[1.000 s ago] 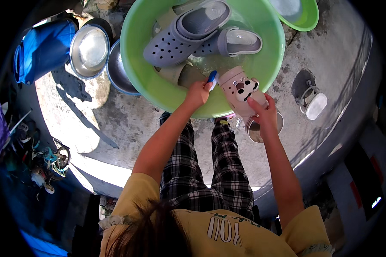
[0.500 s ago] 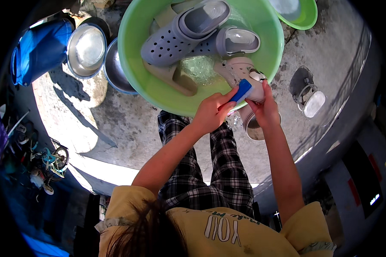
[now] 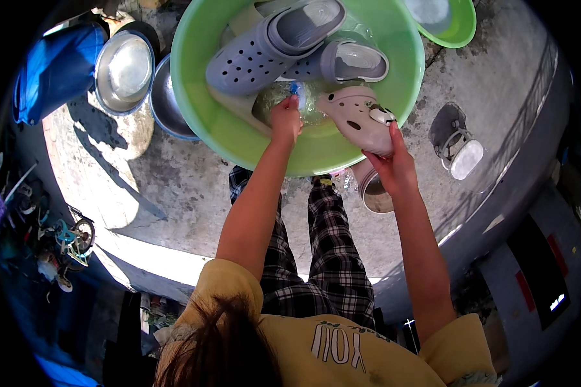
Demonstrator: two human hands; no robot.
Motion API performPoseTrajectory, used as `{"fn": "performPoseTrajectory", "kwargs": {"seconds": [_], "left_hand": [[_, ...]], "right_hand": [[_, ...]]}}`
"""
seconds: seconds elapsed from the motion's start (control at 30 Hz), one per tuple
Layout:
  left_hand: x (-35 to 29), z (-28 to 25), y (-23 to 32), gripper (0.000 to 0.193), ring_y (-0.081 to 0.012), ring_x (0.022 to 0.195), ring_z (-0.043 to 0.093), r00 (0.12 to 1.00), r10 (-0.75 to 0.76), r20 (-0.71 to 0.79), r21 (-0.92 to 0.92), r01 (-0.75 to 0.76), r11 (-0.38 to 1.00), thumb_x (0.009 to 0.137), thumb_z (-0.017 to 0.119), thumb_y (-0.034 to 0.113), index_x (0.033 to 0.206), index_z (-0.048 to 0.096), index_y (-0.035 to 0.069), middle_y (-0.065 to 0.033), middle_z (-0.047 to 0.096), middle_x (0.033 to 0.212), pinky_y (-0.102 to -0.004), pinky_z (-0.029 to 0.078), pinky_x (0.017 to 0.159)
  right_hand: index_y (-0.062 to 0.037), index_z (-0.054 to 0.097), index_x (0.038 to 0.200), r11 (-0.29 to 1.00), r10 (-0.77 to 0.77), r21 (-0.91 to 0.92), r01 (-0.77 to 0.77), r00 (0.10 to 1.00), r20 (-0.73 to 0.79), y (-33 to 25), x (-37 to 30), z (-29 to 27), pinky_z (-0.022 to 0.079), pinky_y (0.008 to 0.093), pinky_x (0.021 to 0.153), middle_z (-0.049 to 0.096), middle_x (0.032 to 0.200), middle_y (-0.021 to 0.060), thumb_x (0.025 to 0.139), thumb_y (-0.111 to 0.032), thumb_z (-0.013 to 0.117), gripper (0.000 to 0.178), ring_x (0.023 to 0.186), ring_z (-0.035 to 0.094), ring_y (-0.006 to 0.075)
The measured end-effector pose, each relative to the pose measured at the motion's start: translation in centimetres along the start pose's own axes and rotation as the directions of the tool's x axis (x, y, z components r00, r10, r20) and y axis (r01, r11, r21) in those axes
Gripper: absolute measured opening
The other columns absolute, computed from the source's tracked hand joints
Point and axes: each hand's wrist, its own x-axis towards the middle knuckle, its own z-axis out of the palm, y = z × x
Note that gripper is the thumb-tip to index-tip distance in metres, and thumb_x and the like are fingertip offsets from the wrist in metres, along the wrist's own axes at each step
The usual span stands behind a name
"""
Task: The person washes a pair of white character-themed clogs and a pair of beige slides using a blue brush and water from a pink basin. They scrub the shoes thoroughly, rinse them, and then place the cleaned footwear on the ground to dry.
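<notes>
While in right hand (image 3: 394, 169), one pink clog (image 3: 361, 129) near two grey clogs (image 3: 255, 57).

Yellow shirt (image 3: 387, 358) (lettered), dark plaid trousers (image 3: 336, 271).

Well to the left of the left hand (image 3: 286, 120) I see a shiny metal basin (image 3: 126, 69) beside a darker basin (image 3: 169, 103), a blue container (image 3: 58, 74) farther out, and, lower down, a small teal bicycle (image 3: 74, 240). Beyond the right hand (image 3: 398, 169) I get part of a bright green bowl (image 3: 461, 31); right of that hand, a white strapped object (image 3: 467, 160) lies on concrete ground (image 3: 193, 213).
</notes>
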Motion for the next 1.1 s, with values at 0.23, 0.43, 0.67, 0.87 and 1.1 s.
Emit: {"fn": "performPoseTrajectory", "kwargs": {"seconds": [0.23, 0.43, 0.67, 0.87, 1.1], "left_hand": [[-12.5, 0.5, 5.2, 0.039, -0.0153, 0.059, 0.047, 0.651, 0.579, 0.491, -0.079, -0.629, 0.773, 0.085, 0.053, 0.013, 0.124, 0.047, 0.011, -0.0069, 0.052, 0.07, -0.0252, 0.04, 0.059], [-6.8, 0.9, 0.3, 0.037, -0.0283, 0.062, 0.054, 0.793, 0.577, 0.196, 0.28, -0.609, 0.742, 0.086, 0.048, 0.022, 0.123, 0.047, 0.018, -0.0125, 0.053, 0.069, -0.0378, 0.044, 0.06], [-0.3, -2.0, -1.0, 0.028, -0.0401, 0.072, 0.056, 0.835, 0.482, -0.267, 0.63, -0.227, 0.743, 0.086, 0.047, 0.024, 0.102, 0.054, 0.003, -0.0229, 0.056, 0.073, -0.0471, 0.044, 0.063], [-5.3, 1.1, 1.9, 0.033, -0.0034, 0.042, 0.028, 0.969, 0.044, 0.243, -0.336, 0.042, 0.941, 0.091, 0.044, 0.025, 0.12, 0.049, 0.009, 0.0067, 0.033, 0.055, -0.02, 0.022, 0.035], [-8.9, -1.2, 1.5, 0.041, -0.0249, 0.067, 0.053, 0.739, 0.547, 0.393, 0.302, -0.665, 0.683, 0.084, 0.052, 0.02, 0.124, 0.046, 0.022, -0.0086, 0.053, 0.075, -0.0338, 0.044, 0.06]], "right_hand": [[0.0005, 0.038, 0.119, 0.997, -0.074, 0.038, 0.07, 0.991, 0.111, 0.9, 0.4, -1.0, 0.044, 0.0387, 0.087, 0.048, 0.113, 0.0126, 0.084, -0.034, 0.055, 0.052, 0.104, 0.049, 0.0235], [-0.0002, 0.039, 0.118, 1.0, -0.015, 0.025, 0.013, 0.996, 0.084, 0.3, -1.0, -0.5, 0.045, 0.0387, 0.085, 0.047, 0.113, 0.0128, 0.081, -0.031, 0.06, 0.053, 0.103, 0.05, 0.0232], [-0.004, 0.031, 0.125, 0.992, -0.026, -0.122, 0.038, 0.995, 0.1, 1.2, -1.3, -0.5, 0.045, 0.0398, 0.084, 0.043, 0.118, 0.0126, 0.081, -0.029, 0.06, 0.059, 0.106, 0.047, 0.0243], [-0.0076, 0.029, 0.127, 0.973, -0.043, -0.227, 0.05, 0.998, 0.039, 2.0, -1.6, -0.8, 0.044, 0.043, 0.086, 0.041, 0.12, 0.0123, 0.083, -0.024, 0.058, 0.055, 0.108, 0.046, 0.0263], [-0.0059, 0.03, 0.128, 0.921, -0.106, -0.367, 0.126, 0.992, 0.074, 1.9, -1.5, -1.1, 0.044, 0.0297, 0.074, 0.044, 0.117, 0.0109, 0.069, -0.019, 0.069, 0.072, 0.102, 0.048, 0.0195]]}}
